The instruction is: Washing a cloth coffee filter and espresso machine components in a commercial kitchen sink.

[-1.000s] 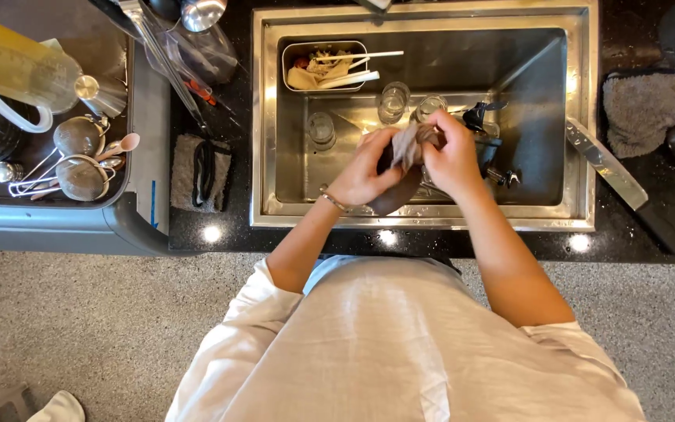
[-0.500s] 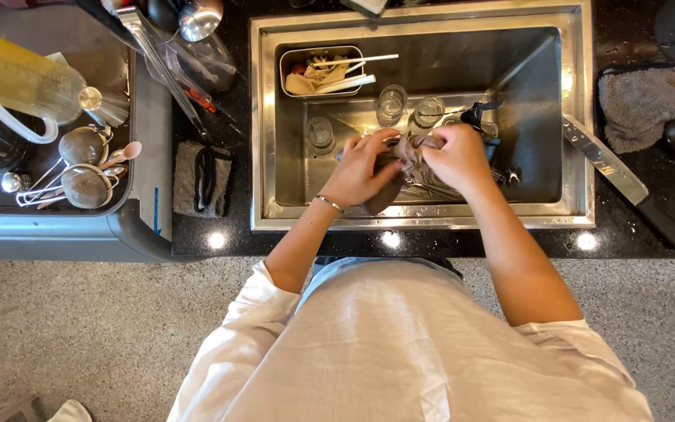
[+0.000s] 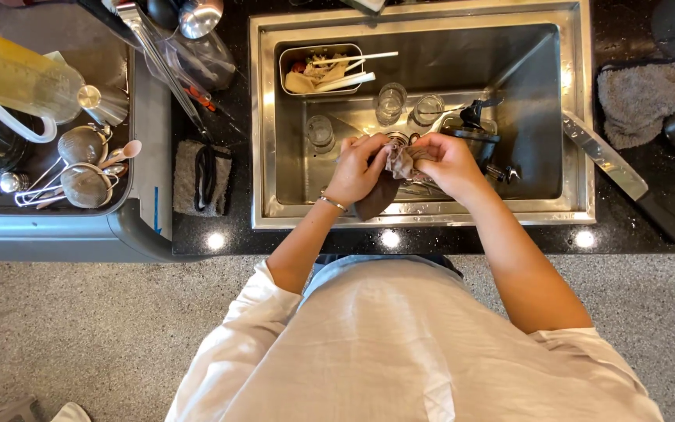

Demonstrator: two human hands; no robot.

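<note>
Both hands are over the steel sink point(image 3: 267, 125), close together, gripping one wet brown-grey cloth point(image 3: 396, 166) between them. My left hand point(image 3: 359, 168) holds its left part, and a dark end of the cloth hangs below it. My right hand point(image 3: 447, 160) clasps the right part. A bracelet sits on my left wrist. Several clear glasses point(image 3: 391, 101) stand on the sink floor just beyond the hands.
A small metal tray point(image 3: 294, 59) with utensils sits in the sink's far left corner. A dark faucet part point(image 3: 478, 129) stands right of my hands. A large knife point(image 3: 607, 164) and a grey towel point(image 3: 638, 98) lie on the right counter. A dish rack point(image 3: 48, 211) with strainers is at left.
The hands have shifted a little within the sink while working the cloth; the cloth is now bunched tighter between them.
</note>
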